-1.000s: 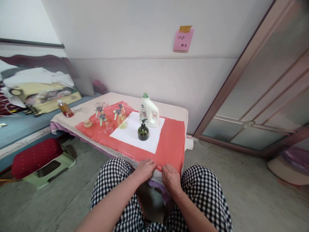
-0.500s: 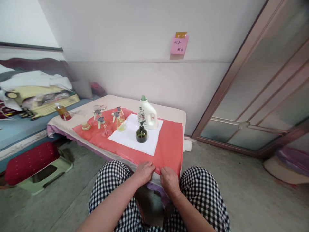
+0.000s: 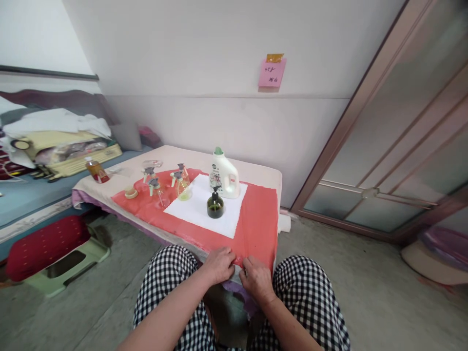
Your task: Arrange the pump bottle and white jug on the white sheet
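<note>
A red cloth (image 3: pixel 256 219) covers a low table (image 3: pixel 270 173). My left hand (image 3: pixel 218 263) and my right hand (image 3: pixel 257 279) both rest on the cloth's near edge, fingers curled over the hem, close together. On the cloth lies a white sheet (image 3: pixel 199 207). A dark green pump bottle (image 3: pixel 215 204) stands on the sheet, with a white jug with a green cap (image 3: pixel 224 174) behind it. Small clear spray bottles (image 3: pixel 181 181) stand to the left.
An amber bottle (image 3: pixel 95 171) sits at the table's far left corner. A red stool cushion on a green frame (image 3: pixel 51 246) is on the floor at left. A bed with piled bedding (image 3: pixel 54 136) lies beyond. A sliding glass door (image 3: pixel 402 146) fills the right.
Both hands have slid slightly nearer to each other along the cloth's near edge. The camera view shifted a little; the objects on the table stayed put.
</note>
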The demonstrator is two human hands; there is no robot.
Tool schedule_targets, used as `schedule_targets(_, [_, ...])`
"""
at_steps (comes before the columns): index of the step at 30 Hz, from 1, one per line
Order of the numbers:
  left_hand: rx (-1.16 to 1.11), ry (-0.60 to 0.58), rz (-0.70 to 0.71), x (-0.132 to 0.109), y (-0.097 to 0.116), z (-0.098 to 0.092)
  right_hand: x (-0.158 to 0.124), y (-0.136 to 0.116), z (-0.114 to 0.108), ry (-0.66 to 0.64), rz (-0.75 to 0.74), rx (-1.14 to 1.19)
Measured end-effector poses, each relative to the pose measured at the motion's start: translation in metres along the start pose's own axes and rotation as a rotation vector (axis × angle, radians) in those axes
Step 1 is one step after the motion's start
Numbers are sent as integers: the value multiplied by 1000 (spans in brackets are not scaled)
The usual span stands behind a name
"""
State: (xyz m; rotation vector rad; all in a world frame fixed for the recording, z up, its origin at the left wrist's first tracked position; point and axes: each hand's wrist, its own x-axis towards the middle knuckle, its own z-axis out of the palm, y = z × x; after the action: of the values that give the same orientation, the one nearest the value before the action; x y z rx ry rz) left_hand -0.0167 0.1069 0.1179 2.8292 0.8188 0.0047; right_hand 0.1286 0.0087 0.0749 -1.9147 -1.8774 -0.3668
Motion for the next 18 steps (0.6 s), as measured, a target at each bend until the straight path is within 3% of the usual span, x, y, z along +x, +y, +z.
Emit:
schedule_targets(12, [-19, -1, 20, -3, 2, -1, -3, -2, -7, 2, -11, 121])
schedule_targets(18, [-40, 93, -31, -6, 7, -7, 28, 11, -25, -116, 98, 183])
